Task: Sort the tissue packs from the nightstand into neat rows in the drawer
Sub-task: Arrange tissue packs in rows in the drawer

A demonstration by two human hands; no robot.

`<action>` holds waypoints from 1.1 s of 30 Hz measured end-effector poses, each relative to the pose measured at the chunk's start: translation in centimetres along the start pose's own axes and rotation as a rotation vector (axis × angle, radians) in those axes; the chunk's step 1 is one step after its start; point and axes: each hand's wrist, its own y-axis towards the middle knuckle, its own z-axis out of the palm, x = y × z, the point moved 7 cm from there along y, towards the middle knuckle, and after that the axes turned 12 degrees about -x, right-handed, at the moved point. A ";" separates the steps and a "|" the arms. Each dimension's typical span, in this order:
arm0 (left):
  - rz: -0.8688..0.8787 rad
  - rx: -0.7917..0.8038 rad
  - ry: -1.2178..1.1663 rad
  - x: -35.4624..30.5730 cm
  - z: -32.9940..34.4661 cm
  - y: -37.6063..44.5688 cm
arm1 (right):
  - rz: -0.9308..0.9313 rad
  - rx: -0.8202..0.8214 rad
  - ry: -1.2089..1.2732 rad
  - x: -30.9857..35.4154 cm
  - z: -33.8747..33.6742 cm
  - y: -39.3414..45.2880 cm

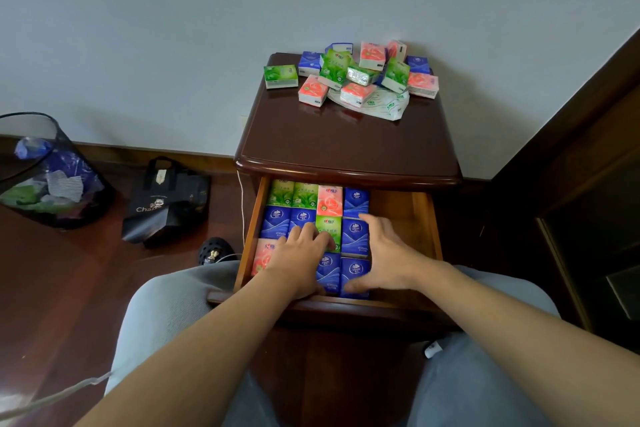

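The open drawer (424, 218) of the dark wooden nightstand (346, 142) holds several blue, green and pink tissue packs (355, 203) laid flat in rows that fill its left part. My left hand (299, 255) lies flat on the packs in the middle, fingertips on a green pack (329, 227). My right hand (384, 253) rests with spread fingers against the right side of the blue packs (355, 236), thumb at the front one. A loose heap of packs (349, 74) sits at the back of the nightstand top.
The drawer's right third shows bare wood. A crumpled plastic wrapper (384, 106) lies under the heap. On the floor to the left stand a mesh bin (45, 173), a black bag (166, 201) and a shoe (214, 250). Dark furniture (571, 184) rises at right.
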 end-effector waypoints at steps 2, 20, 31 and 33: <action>-0.003 0.008 -0.006 0.0 -0.1 -0.1 | -0.074 0.025 -0.109 -0.3 0.1 -0.5; -0.031 -0.043 0.005 0.2 -0.2 1.5 | -0.123 0.003 -0.339 -0.1 0.2 0.8; -0.034 -0.174 -0.041 0.9 0.3 4.0 | -0.130 -0.106 -0.269 -1.2 -0.7 3.9; -0.049 -0.197 -0.035 0.9 0.5 4.6 | -0.132 -0.131 -0.262 -1.4 -1.0 4.6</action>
